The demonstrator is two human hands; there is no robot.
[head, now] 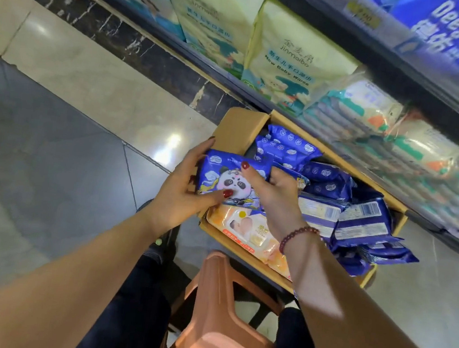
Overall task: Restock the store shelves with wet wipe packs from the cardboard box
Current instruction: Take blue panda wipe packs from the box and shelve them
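Head view: both hands [181,193] [276,201] grip panda pack [222,173]; shelf bag [294,59] reads "jinmaibo".

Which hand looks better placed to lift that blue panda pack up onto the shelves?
Probably the right hand: it pinches the panda pack on the side nearer the shelves. The left hand grips the far edge.

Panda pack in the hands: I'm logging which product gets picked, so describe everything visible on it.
The panda pack is a soft pouch of glossy blue film, printed with a cartoon panda and white clouds. It is held face up over the near-left corner of the cardboard box, above an orange pack. The left hand grips its left edge, thumb on the front; the right hand pinches its right side.
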